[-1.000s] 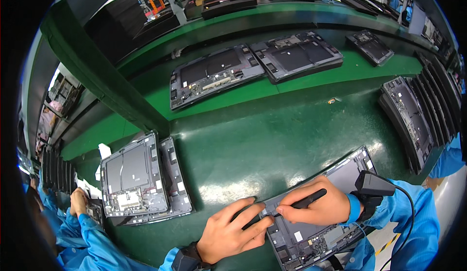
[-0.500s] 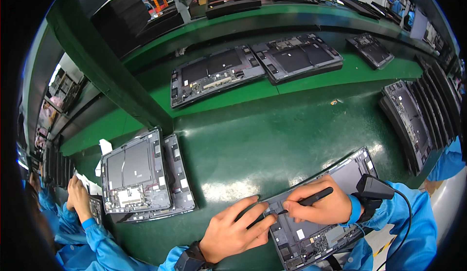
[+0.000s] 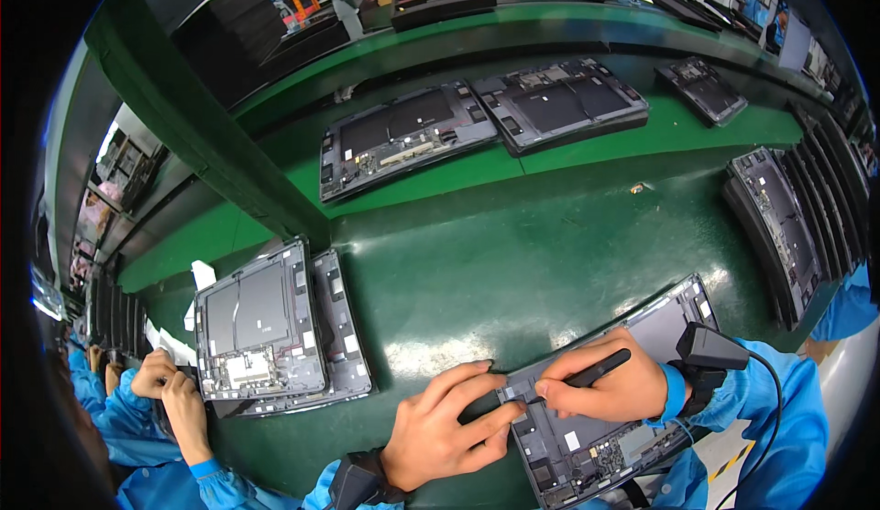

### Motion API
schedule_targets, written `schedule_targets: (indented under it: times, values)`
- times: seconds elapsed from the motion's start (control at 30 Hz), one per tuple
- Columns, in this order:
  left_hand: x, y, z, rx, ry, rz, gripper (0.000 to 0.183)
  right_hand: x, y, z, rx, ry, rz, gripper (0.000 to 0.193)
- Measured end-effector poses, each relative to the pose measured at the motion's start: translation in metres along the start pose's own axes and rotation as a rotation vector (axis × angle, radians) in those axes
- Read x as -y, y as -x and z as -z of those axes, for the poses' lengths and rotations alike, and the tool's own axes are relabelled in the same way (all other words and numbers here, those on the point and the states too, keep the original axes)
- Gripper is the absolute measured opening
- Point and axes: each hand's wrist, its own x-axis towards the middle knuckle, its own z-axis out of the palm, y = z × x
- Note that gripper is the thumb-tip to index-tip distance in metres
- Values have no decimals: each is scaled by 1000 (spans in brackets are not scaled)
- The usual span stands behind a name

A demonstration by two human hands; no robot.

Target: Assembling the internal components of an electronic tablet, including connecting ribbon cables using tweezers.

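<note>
1. The right hand [image 3: 605, 386] is closed in a pen-like grip around a slim dark tool [image 3: 600, 368], its tip slanting down to the tablet's upper left corner; held this way, the tip can probably be aimed finely
2. The left hand [image 3: 449, 432] lies at that same corner, fingers spread and bent over the edge, seemingly to steady the frame beside the tip; its fingertips hide what is beneath, so I cannot tell whether they pinch anything
3. The tablet [image 3: 550, 437], its inside bared, lies at an angle on the green tabletop [image 3: 412, 299] at the near right, turned face up, likely so that its circuit board and corners are within reach
4. To the left, one opened tablet [image 3: 252, 313] overlaps another [image 3: 344, 345], apparently stacked to save room
5. A co-worker's hands [image 3: 174, 391] are together just beside that stack
6. Farther back, two larger units [image 3: 408, 134] and a smaller one [image 3: 706, 93] lie face up on a brighter green strip [image 3: 541, 157]
7. At the far right, dark panels [image 3: 830, 189] stand in a slanted row beside another opened unit [image 3: 779, 226], perhaps leaned to fit closely
</note>
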Motion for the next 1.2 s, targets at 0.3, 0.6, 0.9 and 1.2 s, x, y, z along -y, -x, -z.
schedule_targets:
  times: [0.3,0.6,0.9,1.2]
  values:
    - [-1,1,3,65,-64,-85,38,0,5,1,-33,7,6,11]
    - [-4,3,3,85,-96,-124,41,2,8,0,-98,111,79,11]
    - [-6,4,3,73,-110,-88,36,7,28,-21,-251,634,484,14]
    - [-4,6,1,27,-92,-92,38,5,38,-34,-217,936,597,20]
